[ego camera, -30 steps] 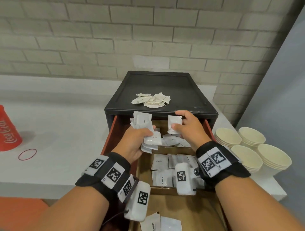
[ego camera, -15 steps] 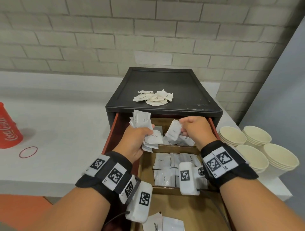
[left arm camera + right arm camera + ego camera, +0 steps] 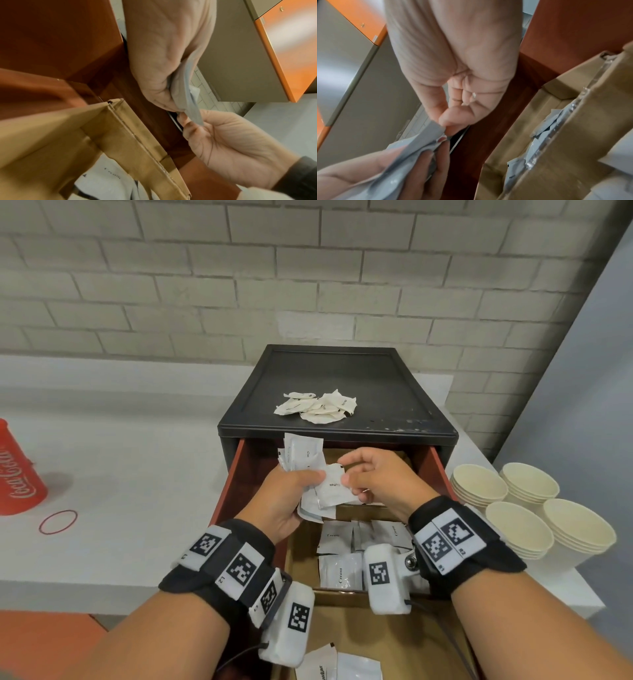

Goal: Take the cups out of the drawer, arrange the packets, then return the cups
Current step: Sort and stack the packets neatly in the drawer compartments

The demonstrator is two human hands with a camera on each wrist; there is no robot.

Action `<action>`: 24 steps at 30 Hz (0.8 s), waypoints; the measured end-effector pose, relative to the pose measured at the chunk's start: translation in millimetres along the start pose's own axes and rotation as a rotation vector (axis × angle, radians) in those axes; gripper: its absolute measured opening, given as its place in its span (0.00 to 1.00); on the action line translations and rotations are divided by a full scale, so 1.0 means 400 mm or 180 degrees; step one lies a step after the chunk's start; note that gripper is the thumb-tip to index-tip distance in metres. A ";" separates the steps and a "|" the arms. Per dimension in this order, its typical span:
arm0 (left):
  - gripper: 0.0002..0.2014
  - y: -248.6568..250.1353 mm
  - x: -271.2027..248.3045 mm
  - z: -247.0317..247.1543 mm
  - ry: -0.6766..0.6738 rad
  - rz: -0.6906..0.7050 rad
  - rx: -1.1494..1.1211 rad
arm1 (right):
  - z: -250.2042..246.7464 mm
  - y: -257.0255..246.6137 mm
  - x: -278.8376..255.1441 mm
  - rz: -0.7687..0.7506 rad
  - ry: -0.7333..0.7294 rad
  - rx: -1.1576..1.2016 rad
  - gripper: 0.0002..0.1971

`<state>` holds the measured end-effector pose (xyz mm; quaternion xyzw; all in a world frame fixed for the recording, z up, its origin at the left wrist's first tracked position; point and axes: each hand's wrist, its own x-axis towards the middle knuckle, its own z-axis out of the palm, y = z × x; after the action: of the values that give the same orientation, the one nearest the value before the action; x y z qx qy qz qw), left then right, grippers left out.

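Note:
Over the open drawer (image 3: pixel 236 474), my left hand (image 3: pixel 308 484) grips a stack of white packets (image 3: pixel 303 455). My right hand (image 3: pixel 345 474) pinches one more white packet (image 3: pixel 334 491) by its edge and holds it against that stack. The left wrist view shows the packets (image 3: pixel 190 102) squeezed in my left hand (image 3: pixel 164 83), with the right hand's fingertips (image 3: pixel 184 119) at their lower end. In the right wrist view, thumb and forefinger (image 3: pixel 448 119) nip the packet's corner (image 3: pixel 428 132). Several stacks of cream paper cups (image 3: pixel 513 518) stand on the counter to the right of the drawer.
Cardboard dividers (image 3: pixel 342 594) split the drawer; "Cream" packets (image 3: pixel 339 571) lie in the middle compartment and more packets (image 3: pixel 339 666) in the nearest one. Crumpled packets (image 3: pixel 317 407) lie on the black cabinet top (image 3: pixel 394 392). A red cup (image 3: pixel 17 474) and a rubber band (image 3: pixel 58 521) are on the left.
My right hand lifted a packet from the drawer's back compartment and carried it left to the stack. My left hand stayed where it was.

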<state>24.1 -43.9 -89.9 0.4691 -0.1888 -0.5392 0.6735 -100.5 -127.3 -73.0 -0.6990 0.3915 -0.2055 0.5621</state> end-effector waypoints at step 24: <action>0.22 0.004 0.012 -0.011 0.0280 -0.0265 -0.0155 | -0.014 0.014 0.021 0.0182 0.0489 -0.0044 0.16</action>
<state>30.1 -46.5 -91.9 0.4832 -0.1261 -0.5500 0.6694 -101.1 -137.6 -78.1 -0.6736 0.4547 -0.2397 0.5312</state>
